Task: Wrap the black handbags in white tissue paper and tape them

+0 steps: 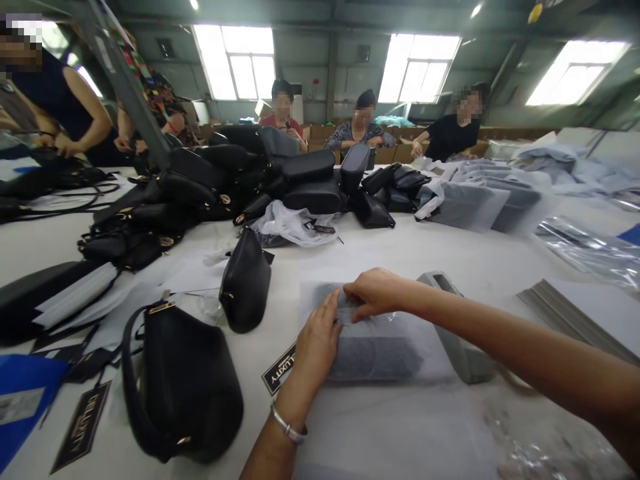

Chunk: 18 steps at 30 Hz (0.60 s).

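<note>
My left hand (316,343) lies flat, fingers together, pressing the left side of a grey item wrapped in thin white tissue paper (380,347) on the white table. My right hand (376,292) reaches in from the right and pinches the paper's top edge. A bracelet (289,427) sits on my left wrist. A black tag with gold lettering (278,368) pokes out under the paper's left corner. A grey tape dispenser (457,333) lies just right of the paper, under my right forearm.
A black handbag (185,387) lies at the near left and another stands upright (246,280) beside the paper. Many black bags (210,187) are heaped across the table's middle. Grey dust bags (480,200) and clear plastic (590,250) lie at right. Several people work along the far side.
</note>
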Tool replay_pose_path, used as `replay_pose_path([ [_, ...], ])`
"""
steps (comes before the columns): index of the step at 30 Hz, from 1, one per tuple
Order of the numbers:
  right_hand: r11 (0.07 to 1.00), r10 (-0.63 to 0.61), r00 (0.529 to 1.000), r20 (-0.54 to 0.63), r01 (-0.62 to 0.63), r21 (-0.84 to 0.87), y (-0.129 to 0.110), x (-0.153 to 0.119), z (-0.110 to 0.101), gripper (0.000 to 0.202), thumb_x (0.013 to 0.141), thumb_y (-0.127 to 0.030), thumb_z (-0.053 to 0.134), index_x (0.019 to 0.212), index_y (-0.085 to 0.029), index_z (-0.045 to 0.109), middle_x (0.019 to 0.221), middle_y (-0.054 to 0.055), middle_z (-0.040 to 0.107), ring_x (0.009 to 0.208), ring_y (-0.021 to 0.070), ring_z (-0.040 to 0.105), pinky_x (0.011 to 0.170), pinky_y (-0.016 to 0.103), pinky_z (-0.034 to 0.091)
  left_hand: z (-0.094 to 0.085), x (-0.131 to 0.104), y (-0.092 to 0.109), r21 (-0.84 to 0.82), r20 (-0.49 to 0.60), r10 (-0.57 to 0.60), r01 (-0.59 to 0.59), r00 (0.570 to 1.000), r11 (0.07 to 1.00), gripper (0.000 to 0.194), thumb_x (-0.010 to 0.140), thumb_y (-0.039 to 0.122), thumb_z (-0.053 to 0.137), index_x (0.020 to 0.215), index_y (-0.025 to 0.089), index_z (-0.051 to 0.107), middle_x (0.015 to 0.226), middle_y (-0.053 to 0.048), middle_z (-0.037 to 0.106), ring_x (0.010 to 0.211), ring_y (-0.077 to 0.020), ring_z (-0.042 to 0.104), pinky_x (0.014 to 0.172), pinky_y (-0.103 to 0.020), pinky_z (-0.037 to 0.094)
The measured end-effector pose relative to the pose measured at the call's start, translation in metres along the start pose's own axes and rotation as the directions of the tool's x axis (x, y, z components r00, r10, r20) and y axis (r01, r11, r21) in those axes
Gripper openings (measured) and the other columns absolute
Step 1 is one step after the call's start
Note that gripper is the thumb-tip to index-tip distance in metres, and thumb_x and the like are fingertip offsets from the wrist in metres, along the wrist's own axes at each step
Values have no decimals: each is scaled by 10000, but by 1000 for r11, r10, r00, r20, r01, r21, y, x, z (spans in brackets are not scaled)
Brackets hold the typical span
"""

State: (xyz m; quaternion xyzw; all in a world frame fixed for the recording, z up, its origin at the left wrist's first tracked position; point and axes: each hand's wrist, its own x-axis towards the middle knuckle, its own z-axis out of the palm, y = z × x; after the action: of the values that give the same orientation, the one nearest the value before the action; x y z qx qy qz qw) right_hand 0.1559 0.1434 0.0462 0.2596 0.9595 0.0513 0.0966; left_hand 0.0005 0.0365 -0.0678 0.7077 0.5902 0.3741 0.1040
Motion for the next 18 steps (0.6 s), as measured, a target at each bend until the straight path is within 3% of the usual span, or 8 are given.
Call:
replay_pose_path([
  [5,975,5,999,36,-13,220,10,-3,-9,237,746,-416,755,870,-225,689,747,-8,676,651,152,578,560,241,313,-1,-1,2,-37,6,-5,5,1000,999,708,889,59,500,1530,248,266,1481,-99,475,1188,-224,579,1004,-394,512],
  [8,850,-37,999,-10,36,526,16,-14,-11,186,827,-368,669,873,-188,672,699,-21,615,616,119,519,574,231,349,-1,-1,3,-41,5,0,0,1000,999,706,891,62,493,1532,247,261,1506,-92,444,1192,-233,573,1029,-414,497],
  [12,428,-164,984,73,5,904,16,-29,-6,346,894,-485,617,902,-139,617,734,-3,576,628,103,493,569,219,383,-1,-2,5,-12,3,8,-8,1000,1000,713,900,71,503,1536,255,240,1499,-80,454,1202,-233,563,1037,-419,494],
  [15,124,-202,979,34,-9,992,8,-34,5,376,910,-494,623,873,-121,597,727,4,547,609,89,472,562,210,374,-1,-2,5,5,-2,14,-14,1000,1000,728,904,74,512,1540,269,219,1506,-68,447,1212,-224,558,1036,-406,498],
  [18,-266,-200,978,-66,11,964,-7,-38,15,366,940,-500,579,889,-138,580,625,-33,471,523,75,374,530,199,335,1,-2,3,3,-14,22,-22,1000,1000,720,902,65,510,1536,261,231,1500,-72,455,1241,-210,546,1051,-383,488],
])
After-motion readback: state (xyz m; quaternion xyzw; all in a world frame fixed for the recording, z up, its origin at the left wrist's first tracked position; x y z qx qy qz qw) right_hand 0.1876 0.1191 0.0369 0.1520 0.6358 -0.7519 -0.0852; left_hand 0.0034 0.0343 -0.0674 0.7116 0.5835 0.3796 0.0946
